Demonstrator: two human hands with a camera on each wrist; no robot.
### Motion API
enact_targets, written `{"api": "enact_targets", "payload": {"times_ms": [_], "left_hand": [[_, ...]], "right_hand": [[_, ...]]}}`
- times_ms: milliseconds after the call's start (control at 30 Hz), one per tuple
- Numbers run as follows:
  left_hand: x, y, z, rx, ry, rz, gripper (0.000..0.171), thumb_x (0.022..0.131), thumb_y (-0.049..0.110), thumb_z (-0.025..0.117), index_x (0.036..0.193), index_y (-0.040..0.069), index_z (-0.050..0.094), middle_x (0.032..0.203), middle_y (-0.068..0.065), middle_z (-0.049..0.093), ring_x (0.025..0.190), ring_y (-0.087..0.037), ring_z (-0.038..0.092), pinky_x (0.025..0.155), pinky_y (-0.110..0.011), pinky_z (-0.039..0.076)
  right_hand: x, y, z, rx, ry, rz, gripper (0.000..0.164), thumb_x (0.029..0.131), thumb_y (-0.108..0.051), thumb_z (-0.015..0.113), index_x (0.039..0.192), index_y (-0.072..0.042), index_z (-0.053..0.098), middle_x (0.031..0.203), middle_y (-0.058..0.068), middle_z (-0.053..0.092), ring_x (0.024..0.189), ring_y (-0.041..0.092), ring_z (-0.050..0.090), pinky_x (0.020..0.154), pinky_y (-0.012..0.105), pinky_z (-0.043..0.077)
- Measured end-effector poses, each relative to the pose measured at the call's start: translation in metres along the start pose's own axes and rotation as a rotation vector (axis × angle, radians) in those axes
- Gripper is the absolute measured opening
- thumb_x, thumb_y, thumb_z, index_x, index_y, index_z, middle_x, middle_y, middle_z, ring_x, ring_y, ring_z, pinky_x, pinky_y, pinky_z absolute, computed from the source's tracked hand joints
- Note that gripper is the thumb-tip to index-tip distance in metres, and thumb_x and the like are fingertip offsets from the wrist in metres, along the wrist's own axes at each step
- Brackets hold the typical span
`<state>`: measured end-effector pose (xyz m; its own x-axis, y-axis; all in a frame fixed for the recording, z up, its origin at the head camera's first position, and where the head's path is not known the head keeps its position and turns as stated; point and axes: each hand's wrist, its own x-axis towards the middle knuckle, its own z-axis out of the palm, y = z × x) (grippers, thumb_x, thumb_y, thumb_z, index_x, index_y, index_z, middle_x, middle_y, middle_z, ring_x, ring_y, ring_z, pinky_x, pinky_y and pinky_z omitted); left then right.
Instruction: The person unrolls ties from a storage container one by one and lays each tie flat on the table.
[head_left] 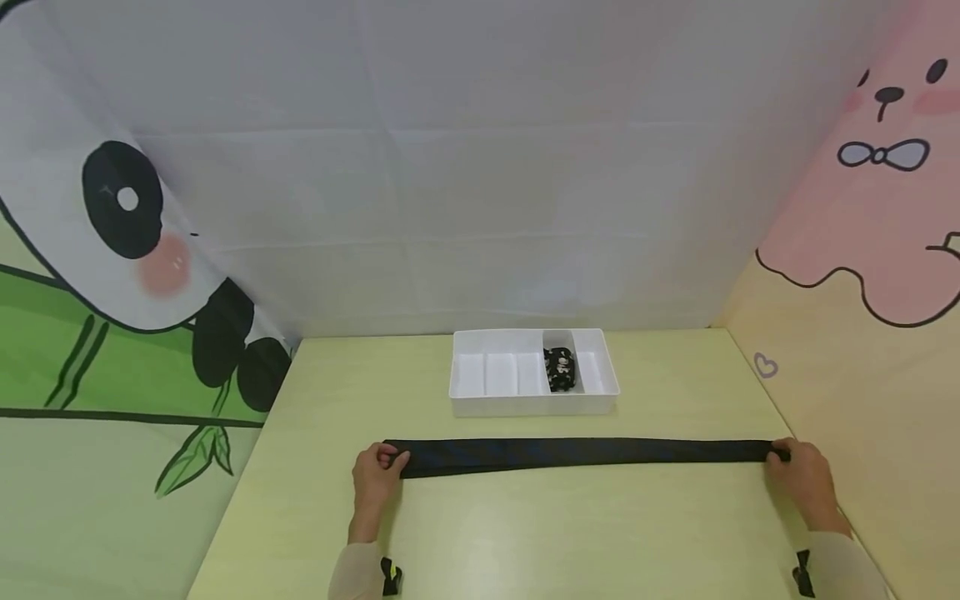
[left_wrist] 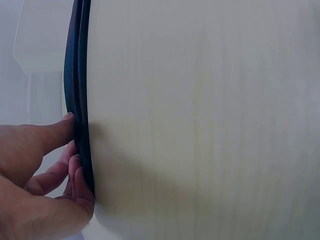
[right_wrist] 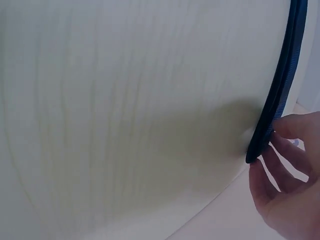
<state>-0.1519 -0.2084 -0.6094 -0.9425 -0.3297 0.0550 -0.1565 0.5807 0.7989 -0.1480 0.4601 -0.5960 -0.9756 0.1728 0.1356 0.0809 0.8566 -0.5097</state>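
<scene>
A long black necktie [head_left: 585, 451], broader at its left end and narrower at its right, is stretched out straight from side to side above the pale yellow table [head_left: 570, 533]. At its left end, my left hand [head_left: 377, 479] pinches it between thumb and fingers. My right hand [head_left: 806, 479] pinches the right end near the table's right edge. Close up in the left wrist view, the tie [left_wrist: 80, 75] shows layered edges and a faint blue ribbed weave. The right wrist view shows the same cloth [right_wrist: 280, 85] between thumb and fingertips.
Behind the tie stands a white divided box [head_left: 534, 406], with a black patterned folded item [head_left: 560, 369] in one compartment. A white cloth wall [head_left: 480, 183] rises at the back. Cartoon-printed panels flank the table, a panda [head_left: 127, 283] left and a pink figure [head_left: 885, 217] right.
</scene>
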Motion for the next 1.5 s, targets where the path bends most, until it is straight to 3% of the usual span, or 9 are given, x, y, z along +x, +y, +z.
{"api": "enact_targets", "payload": {"times_ms": [267, 500, 600, 667, 833, 933, 1133, 1367, 1500], "left_hand": [[0.000, 0.000, -0.001, 0.001, 0.002, -0.004, 0.021, 0.091, 0.008, 0.078, 0.097, -0.007, 0.065, 0.090, -0.017, 0.059, 0.084, -0.029, 0.057, 0.076, -0.040, 0.046], [-0.001, 0.002, -0.002, 0.002, 0.004, -0.014, 0.021, 0.091, 0.008, 0.078, 0.098, -0.008, 0.065, 0.091, -0.018, 0.058, 0.085, -0.030, 0.056, 0.076, -0.040, 0.045], [-0.002, 0.003, -0.003, 0.003, 0.005, -0.008, 0.021, 0.091, 0.007, 0.078, 0.097, -0.009, 0.065, 0.090, -0.018, 0.058, 0.084, -0.031, 0.057, 0.076, -0.041, 0.045], [-0.002, 0.003, -0.003, 0.003, 0.006, -0.003, 0.021, 0.091, 0.007, 0.078, 0.097, -0.009, 0.065, 0.089, -0.018, 0.058, 0.084, -0.030, 0.057, 0.075, -0.040, 0.045], [-0.002, 0.003, -0.003, -0.002, 0.002, 0.004, 0.020, 0.092, 0.007, 0.077, 0.097, -0.008, 0.065, 0.089, -0.017, 0.058, 0.083, -0.030, 0.056, 0.075, -0.040, 0.045], [-0.002, 0.003, -0.002, -0.002, 0.001, 0.003, 0.020, 0.092, 0.007, 0.077, 0.097, -0.008, 0.065, 0.090, -0.017, 0.058, 0.084, -0.029, 0.056, 0.076, -0.040, 0.046], [-0.001, 0.002, -0.001, -0.012, 0.003, 0.004, 0.020, 0.092, 0.007, 0.077, 0.097, -0.008, 0.064, 0.091, -0.019, 0.058, 0.084, -0.030, 0.057, 0.076, -0.041, 0.046], [-0.001, 0.001, 0.000, -0.003, 0.008, 0.006, 0.020, 0.091, 0.007, 0.077, 0.097, -0.008, 0.065, 0.090, -0.018, 0.058, 0.083, -0.030, 0.057, 0.076, -0.041, 0.046], [-0.002, 0.001, 0.000, -0.002, 0.011, 0.003, 0.020, 0.091, 0.007, 0.077, 0.097, -0.008, 0.065, 0.090, -0.018, 0.058, 0.083, -0.029, 0.056, 0.076, -0.040, 0.046]], "right_hand": [[0.004, -0.007, 0.006, 0.050, 0.059, -0.006, 0.030, 0.095, -0.002, 0.062, 0.114, 0.020, 0.055, 0.107, 0.041, 0.057, 0.097, 0.055, 0.055, 0.080, 0.063, 0.044], [0.006, -0.019, 0.007, 0.085, 0.108, 0.002, 0.029, 0.097, -0.009, 0.064, 0.114, 0.014, 0.057, 0.104, 0.033, 0.063, 0.092, 0.043, 0.060, 0.069, 0.030, 0.041], [0.008, -0.023, 0.007, 0.098, 0.125, 0.021, 0.029, 0.098, -0.012, 0.064, 0.114, 0.012, 0.058, 0.105, 0.031, 0.063, 0.091, 0.040, 0.061, 0.066, 0.024, 0.039], [0.010, -0.025, 0.006, 0.106, 0.137, 0.028, 0.028, 0.099, -0.013, 0.064, 0.114, 0.010, 0.059, 0.105, 0.031, 0.063, 0.087, 0.032, 0.061, 0.064, 0.021, 0.039], [0.011, -0.037, 0.003, 0.162, 0.167, 0.046, 0.029, 0.100, -0.018, 0.065, 0.114, 0.007, 0.060, 0.103, 0.026, 0.065, 0.078, -0.008, 0.048, 0.065, 0.013, 0.039], [0.011, -0.046, 0.000, 0.219, 0.185, 0.059, 0.031, 0.100, -0.019, 0.065, 0.115, 0.007, 0.061, 0.105, 0.024, 0.066, 0.077, -0.019, 0.042, 0.067, 0.006, 0.039], [0.016, -0.060, -0.002, 0.277, 0.196, 0.067, 0.033, 0.100, -0.021, 0.066, 0.117, 0.006, 0.061, 0.101, 0.016, 0.067, 0.077, -0.018, 0.046, 0.068, 0.003, 0.040], [0.022, -0.070, -0.002, 0.319, 0.213, 0.078, 0.033, 0.100, -0.023, 0.067, 0.119, 0.004, 0.061, 0.096, -0.014, 0.059, 0.081, -0.017, 0.048, 0.070, 0.003, 0.040], [0.024, -0.078, -0.004, 0.363, 0.242, 0.095, 0.033, 0.099, -0.022, 0.068, 0.119, 0.003, 0.063, 0.094, -0.024, 0.056, 0.082, -0.016, 0.050, 0.070, 0.004, 0.041]]}}
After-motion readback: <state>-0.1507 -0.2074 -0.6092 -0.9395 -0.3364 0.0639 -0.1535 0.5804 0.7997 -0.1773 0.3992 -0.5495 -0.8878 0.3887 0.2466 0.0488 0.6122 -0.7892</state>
